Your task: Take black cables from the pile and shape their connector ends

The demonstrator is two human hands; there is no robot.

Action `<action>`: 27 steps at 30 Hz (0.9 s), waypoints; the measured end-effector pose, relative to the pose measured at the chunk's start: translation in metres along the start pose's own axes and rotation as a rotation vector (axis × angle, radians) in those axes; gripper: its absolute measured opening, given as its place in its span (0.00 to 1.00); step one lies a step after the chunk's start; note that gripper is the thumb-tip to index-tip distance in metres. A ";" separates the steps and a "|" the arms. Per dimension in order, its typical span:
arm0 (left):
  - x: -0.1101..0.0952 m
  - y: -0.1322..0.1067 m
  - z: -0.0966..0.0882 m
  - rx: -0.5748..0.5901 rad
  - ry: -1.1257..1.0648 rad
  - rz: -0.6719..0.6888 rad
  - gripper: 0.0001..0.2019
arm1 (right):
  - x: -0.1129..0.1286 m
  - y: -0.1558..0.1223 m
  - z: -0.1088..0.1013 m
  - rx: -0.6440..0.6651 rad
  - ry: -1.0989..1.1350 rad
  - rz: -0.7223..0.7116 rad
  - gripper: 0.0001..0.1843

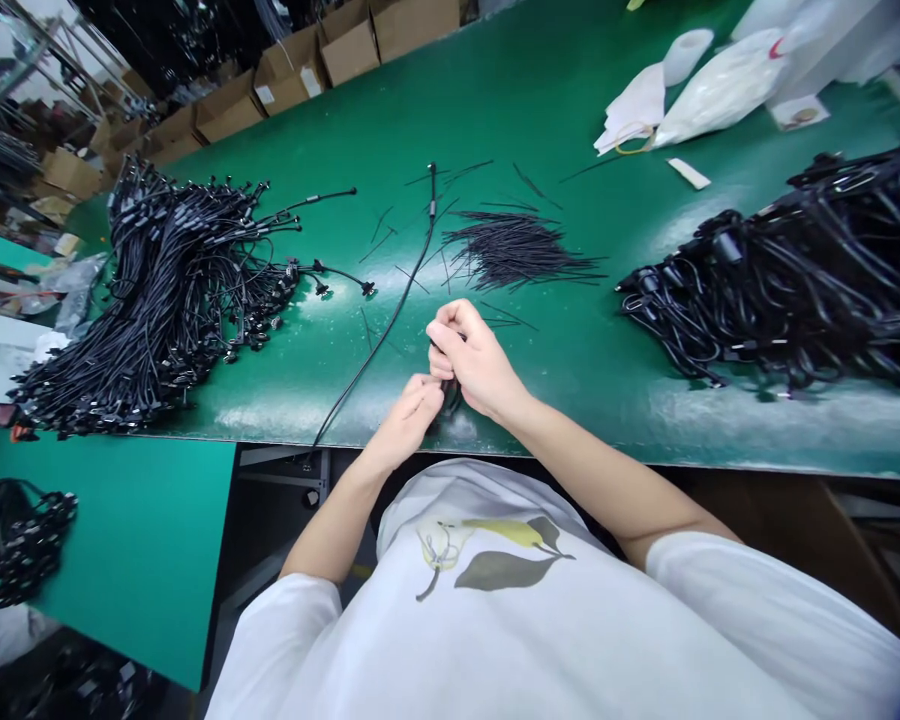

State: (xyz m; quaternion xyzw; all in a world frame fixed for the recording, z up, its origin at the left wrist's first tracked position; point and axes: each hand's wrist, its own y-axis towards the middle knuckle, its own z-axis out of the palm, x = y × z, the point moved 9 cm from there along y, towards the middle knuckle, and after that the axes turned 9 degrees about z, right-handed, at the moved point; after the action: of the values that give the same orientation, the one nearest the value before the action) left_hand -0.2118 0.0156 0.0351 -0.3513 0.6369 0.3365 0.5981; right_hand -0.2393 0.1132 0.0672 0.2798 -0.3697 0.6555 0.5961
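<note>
On the green bench top [570, 400] nearest me, the left hand [405, 425] and right hand [472, 360] are together, pinching a small dark piece [450, 398], perhaps a cable end, though the fingers hide it. A long black cable [390, 320] runs farther out beside them, then a pile of thin black wires [514, 250]. Cable bundles [157, 290] lie left, more cable bundles [780, 280] right, and cardboard boxes [292, 70] beyond.

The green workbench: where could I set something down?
Bare green mat stretches along the far side, between the cardboard boxes and the loose black wire pieces. Crowded spots: the left cable heap, the right cable heap, and around the left hand and right hand.
</note>
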 end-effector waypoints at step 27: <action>0.007 -0.020 0.071 0.409 -0.794 -0.509 0.19 | 0.010 -0.010 0.014 0.302 0.047 0.016 0.24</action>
State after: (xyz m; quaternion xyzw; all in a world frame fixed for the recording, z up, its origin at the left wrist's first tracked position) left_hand -0.1583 0.0650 0.0235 -0.2161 0.3078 0.1565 0.9133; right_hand -0.2322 0.1078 0.0849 0.3481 -0.2551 0.7147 0.5503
